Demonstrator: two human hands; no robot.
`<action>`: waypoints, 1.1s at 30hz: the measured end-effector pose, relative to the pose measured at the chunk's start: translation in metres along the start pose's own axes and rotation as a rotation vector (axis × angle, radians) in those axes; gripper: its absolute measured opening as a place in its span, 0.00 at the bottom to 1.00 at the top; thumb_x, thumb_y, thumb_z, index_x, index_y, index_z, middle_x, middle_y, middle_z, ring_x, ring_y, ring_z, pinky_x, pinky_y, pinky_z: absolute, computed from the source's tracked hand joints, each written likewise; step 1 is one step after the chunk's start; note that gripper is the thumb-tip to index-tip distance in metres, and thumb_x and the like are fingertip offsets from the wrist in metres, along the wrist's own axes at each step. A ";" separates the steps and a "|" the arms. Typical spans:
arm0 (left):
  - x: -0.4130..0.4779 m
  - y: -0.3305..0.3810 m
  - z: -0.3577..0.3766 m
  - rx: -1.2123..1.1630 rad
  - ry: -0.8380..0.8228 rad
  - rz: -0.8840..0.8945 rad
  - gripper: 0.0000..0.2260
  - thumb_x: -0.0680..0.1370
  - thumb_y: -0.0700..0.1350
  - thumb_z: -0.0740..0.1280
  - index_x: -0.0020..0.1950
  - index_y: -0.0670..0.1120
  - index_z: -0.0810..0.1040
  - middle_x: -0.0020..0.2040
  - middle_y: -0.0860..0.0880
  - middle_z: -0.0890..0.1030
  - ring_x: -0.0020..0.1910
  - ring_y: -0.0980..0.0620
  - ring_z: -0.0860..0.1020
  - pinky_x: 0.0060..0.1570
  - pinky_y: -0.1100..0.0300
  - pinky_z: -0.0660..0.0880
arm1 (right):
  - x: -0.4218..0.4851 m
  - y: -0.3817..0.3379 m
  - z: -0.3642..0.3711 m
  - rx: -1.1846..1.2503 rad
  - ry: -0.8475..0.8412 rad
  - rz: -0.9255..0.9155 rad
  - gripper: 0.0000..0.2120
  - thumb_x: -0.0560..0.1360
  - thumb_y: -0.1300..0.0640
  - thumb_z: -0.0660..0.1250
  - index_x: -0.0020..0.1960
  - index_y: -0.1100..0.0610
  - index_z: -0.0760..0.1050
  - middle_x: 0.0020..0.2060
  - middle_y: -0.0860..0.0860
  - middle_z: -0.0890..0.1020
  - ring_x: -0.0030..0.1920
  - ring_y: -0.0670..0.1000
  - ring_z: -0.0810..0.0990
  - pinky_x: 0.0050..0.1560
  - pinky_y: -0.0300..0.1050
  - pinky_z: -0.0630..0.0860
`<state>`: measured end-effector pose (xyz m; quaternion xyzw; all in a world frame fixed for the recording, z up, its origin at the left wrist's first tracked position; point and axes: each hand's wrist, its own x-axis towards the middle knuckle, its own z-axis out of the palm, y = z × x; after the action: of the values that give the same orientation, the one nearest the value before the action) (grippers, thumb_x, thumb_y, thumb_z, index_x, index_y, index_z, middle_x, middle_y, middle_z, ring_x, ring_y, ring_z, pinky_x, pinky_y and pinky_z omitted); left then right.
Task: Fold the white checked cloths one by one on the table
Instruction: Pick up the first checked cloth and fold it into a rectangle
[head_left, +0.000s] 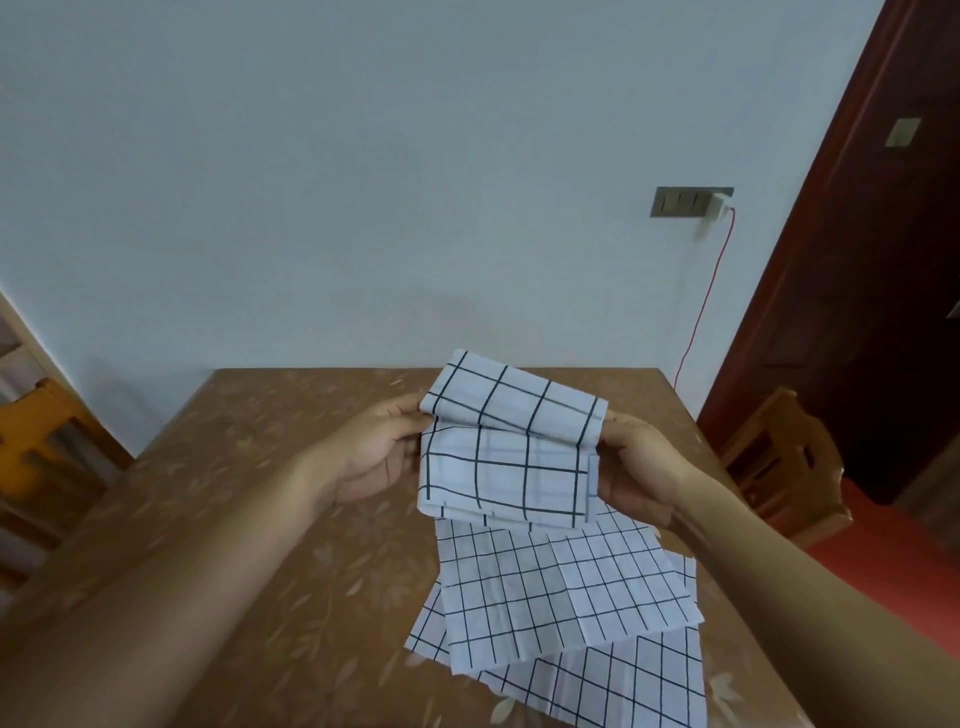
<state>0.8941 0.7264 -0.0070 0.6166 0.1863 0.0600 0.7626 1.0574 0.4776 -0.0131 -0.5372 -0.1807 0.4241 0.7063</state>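
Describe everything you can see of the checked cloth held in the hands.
The held cloth is white, thin woven-looking fabric crossed by dark lines in large squares, with a stitched hem along its right edge. It is folded into layers, the top part bent over away from the camera. The left hand pinches its left edge, the right hand its right edge, holding it up above the table and the flat checked cloths below.

Three checked cloths (511, 457), two hands (374, 457)
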 end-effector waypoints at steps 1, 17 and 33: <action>-0.001 0.001 -0.003 -0.007 -0.013 -0.008 0.15 0.83 0.33 0.58 0.66 0.42 0.79 0.62 0.39 0.83 0.56 0.45 0.83 0.62 0.48 0.77 | 0.000 0.000 -0.001 0.005 0.001 0.013 0.21 0.76 0.66 0.60 0.67 0.67 0.77 0.69 0.66 0.77 0.59 0.66 0.79 0.63 0.63 0.77; -0.010 0.012 0.005 0.129 0.021 0.062 0.10 0.81 0.33 0.65 0.52 0.44 0.85 0.52 0.42 0.86 0.52 0.46 0.84 0.55 0.52 0.82 | -0.006 -0.001 -0.001 -0.286 0.047 -0.172 0.12 0.77 0.75 0.66 0.52 0.61 0.80 0.29 0.48 0.78 0.33 0.49 0.77 0.37 0.45 0.77; -0.016 0.035 0.072 0.678 -0.138 0.255 0.24 0.80 0.42 0.70 0.73 0.58 0.71 0.52 0.55 0.87 0.45 0.57 0.84 0.47 0.63 0.77 | -0.024 -0.015 0.022 -0.952 -0.148 -0.253 0.04 0.80 0.58 0.71 0.51 0.58 0.84 0.41 0.51 0.87 0.42 0.43 0.83 0.48 0.45 0.80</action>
<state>0.9103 0.6632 0.0422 0.8550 0.0654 0.0477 0.5122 1.0343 0.4710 0.0132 -0.7424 -0.4676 0.2426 0.4139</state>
